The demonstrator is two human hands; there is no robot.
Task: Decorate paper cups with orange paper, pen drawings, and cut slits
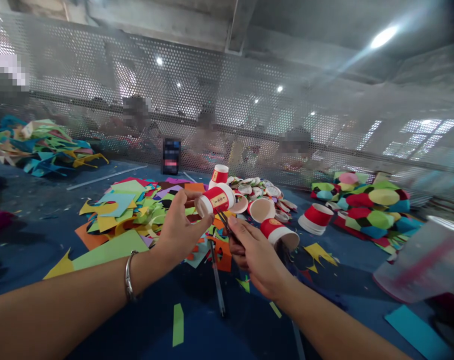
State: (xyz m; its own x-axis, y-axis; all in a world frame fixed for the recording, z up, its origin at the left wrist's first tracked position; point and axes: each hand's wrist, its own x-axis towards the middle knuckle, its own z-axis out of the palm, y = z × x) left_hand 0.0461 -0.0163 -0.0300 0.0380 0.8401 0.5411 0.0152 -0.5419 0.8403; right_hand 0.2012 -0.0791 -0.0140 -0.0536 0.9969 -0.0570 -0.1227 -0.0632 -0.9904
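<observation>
My left hand (182,222) grips a red and white paper cup (218,199) by its rim end, tilted above the table. Closed round dark scissors (224,219), my right hand (251,247) is just below and right of that cup, and the scissors' blades point up at its side. More red and white cups lie behind and to the right: one on its side (280,232) beyond my right hand, another (262,209) with its opening towards me. An upturned cup (220,174) stands at the back. A pen (217,280) lies below my hands.
Colored paper scraps (124,205) cover the table (137,327) at left centre. Another scrap pile (50,145) lies far left. Round pieces (255,189) are heaped behind the cups. Colorful patchwork items (369,205) and a translucent container (422,260) are at right. A phone (171,156) stands at the back.
</observation>
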